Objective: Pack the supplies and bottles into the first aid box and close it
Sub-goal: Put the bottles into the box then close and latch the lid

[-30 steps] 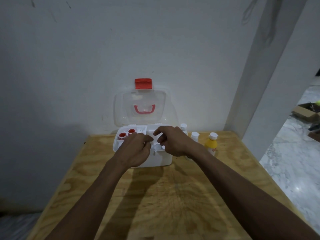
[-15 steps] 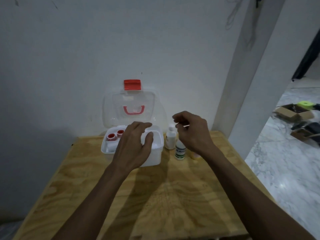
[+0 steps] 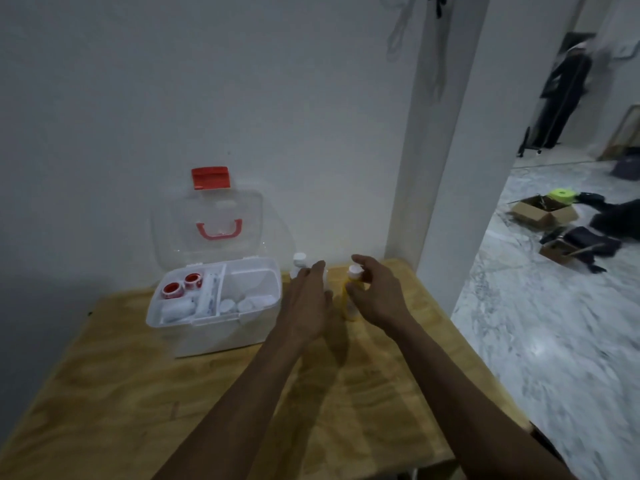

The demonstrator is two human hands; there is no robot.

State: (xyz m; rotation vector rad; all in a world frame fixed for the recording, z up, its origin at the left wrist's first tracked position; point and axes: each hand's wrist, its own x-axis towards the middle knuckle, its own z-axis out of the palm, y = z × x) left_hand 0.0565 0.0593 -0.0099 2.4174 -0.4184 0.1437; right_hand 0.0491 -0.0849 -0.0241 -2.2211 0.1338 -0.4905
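The left hand [image 3: 306, 306] covers most of a white bottle [image 3: 299, 263], so only its cap shows. The right hand [image 3: 375, 294] hides part of the yellow bottle [image 3: 349, 304]. I can't tell if either hand is touching a bottle. The small white things in the first aid box [image 3: 221, 306] are too blurry to name. The table [image 3: 104, 393] is cut off at the bottom edge.

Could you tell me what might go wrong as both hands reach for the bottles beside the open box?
The left hand hides a white bottle it is reaching over, so it could topple it. The right hand is curled around the yellow bottle near its cap; a high grip may tip it. The open lid leans back and could drop.
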